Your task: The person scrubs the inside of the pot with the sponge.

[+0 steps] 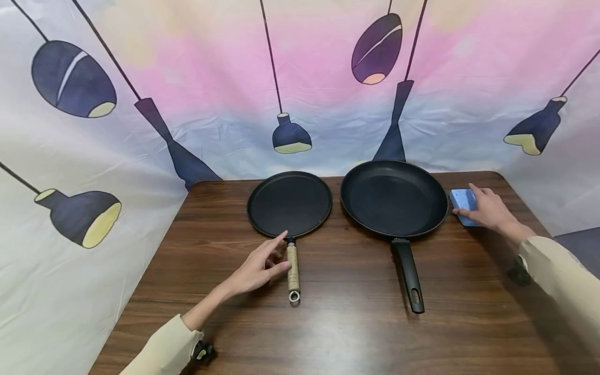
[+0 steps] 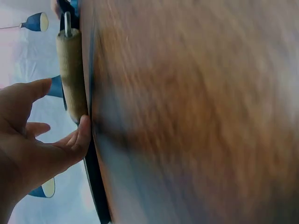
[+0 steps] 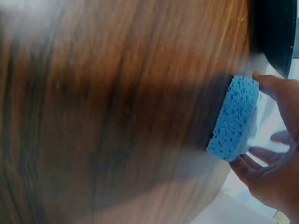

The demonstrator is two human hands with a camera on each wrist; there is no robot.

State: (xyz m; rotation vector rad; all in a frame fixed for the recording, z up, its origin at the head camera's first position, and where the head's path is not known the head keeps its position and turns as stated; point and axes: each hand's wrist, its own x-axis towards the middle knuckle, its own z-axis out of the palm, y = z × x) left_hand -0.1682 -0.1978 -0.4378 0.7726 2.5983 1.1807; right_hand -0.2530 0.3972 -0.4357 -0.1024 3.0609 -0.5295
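A flat black griddle pan [image 1: 289, 204] lies on the table with its wooden handle [image 1: 293, 268] toward the near side. My left hand [image 1: 257, 265] is at this handle, fingers spread and thumb apart; in the left wrist view its fingertips [image 2: 83, 133] are low beside the wood. At the right, my right hand [image 1: 492, 208] holds a blue sponge [image 1: 464, 200] between thumb and fingers. The right wrist view shows the thumb at one end of the sponge [image 3: 234, 119] and fingers at the other, with the sponge down at the tabletop.
A larger black frying pan [image 1: 394, 198] stands between the griddle pan and the sponge, its black handle [image 1: 409, 276] pointing to the near side. The brown wooden table [image 1: 347, 333] ends at a cloth backdrop [image 1: 225, 104] printed with hanging lamps.
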